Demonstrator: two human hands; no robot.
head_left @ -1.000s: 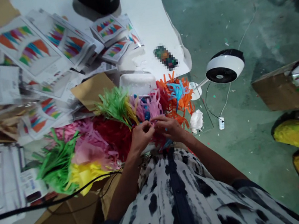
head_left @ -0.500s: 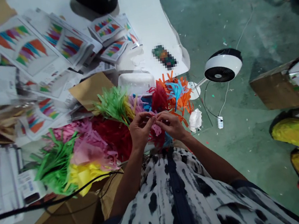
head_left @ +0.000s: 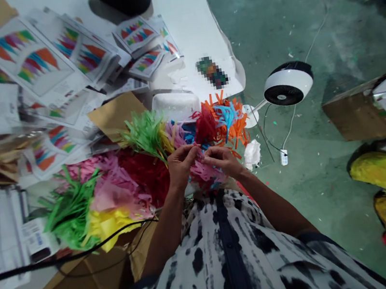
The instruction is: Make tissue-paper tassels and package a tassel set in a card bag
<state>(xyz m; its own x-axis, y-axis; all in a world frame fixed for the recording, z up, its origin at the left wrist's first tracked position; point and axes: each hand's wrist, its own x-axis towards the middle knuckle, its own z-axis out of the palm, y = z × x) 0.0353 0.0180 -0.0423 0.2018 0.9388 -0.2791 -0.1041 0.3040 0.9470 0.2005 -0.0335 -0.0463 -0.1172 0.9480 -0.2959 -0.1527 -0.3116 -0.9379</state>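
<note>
My left hand [head_left: 181, 166] pinches the upper end of a pink paper tassel [head_left: 207, 174] between thumb and fingers. Close by on the right, my right hand [head_left: 225, 160] is also closed in a pinch at the top of that tassel. Its cut strips hang below the fingertips, in front of my shirt. Just beyond my hands lie fringed paper tassels: light green [head_left: 147, 134], dark red [head_left: 205, 125], and orange [head_left: 233, 116] with light blue strips [head_left: 225, 114] on it. The exact grip of the fingertips is too small to make out.
Left of my hands are piled green [head_left: 73, 210], yellow [head_left: 112, 223] and dark red fringed paper [head_left: 146, 174]. Printed packets [head_left: 37, 66] cover the table's left side. A black cable [head_left: 119, 233] crosses nearby. A white fan [head_left: 288, 83] and a carton [head_left: 359, 110] stand to the right.
My hands have drawn slightly apart, the right one turning a little. More of the pink tassel's strips now show between and below them.
</note>
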